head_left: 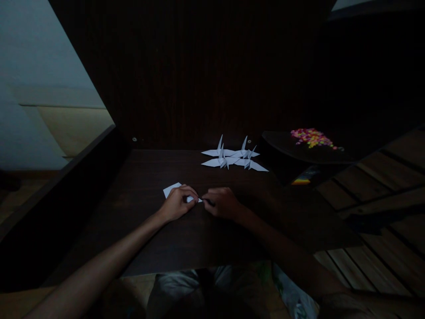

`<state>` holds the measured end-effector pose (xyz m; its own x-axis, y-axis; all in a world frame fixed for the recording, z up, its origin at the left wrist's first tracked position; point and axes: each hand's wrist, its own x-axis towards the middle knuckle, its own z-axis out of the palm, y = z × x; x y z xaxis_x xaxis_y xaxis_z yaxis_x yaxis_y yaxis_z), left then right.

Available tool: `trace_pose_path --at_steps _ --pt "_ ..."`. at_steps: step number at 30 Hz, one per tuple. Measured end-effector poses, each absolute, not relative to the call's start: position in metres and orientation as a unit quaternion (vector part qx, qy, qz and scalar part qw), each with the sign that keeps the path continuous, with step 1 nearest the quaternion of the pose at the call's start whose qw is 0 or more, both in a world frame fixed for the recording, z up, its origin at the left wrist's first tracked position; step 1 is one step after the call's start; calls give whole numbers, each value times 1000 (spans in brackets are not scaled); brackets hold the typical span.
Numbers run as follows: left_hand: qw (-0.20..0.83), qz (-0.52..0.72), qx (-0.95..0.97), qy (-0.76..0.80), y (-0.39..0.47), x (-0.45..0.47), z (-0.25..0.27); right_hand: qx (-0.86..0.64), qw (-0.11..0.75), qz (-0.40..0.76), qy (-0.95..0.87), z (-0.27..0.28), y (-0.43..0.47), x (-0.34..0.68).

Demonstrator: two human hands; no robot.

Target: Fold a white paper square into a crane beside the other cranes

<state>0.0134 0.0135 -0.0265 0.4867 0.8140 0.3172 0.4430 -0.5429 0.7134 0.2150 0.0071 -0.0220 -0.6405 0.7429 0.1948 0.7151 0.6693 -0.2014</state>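
A small piece of white folded paper (170, 189) lies low over the dark tabletop, in front of me. My left hand (178, 203) is closed on it, thumb and fingers curled round its middle. One flat corner sticks out to the left, and a narrow point shows at the fingertips. Right at that point, my right hand (223, 203) has its fingers pinched together; the tip they grip is mostly hidden. Beyond my hands stand several white origami cranes (221, 162), close together with pointed wings and necks up.
At the back right, a dark rounded shelf (279, 141) holds a heap of small bright coloured pieces (312, 137). A tall dark panel (199, 79) rises behind the tabletop (146, 173). A raised side board (63, 190) borders the left. Wooden slats (381, 177) are at right.
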Motion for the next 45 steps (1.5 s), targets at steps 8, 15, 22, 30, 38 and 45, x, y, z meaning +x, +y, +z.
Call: trace_pose_path --at_steps 8,15,22,30,38,45 --pt "284 326 810 396 14 13 -29 -369 89 36 -924 -20 5 213" --pt "298 323 802 404 15 12 -31 -346 55 39 -936 -15 1 212" --pt "307 322 801 400 16 11 -31 -393 74 61 -915 -7 5 216" --pt "298 327 805 395 16 12 -32 -364 56 52 -928 -8 4 216" --pt "265 302 827 395 15 14 -31 -377 78 64 -921 -10 7 218" --pt "244 293 841 384 14 15 -30 -414 109 89 -900 -19 10 214"
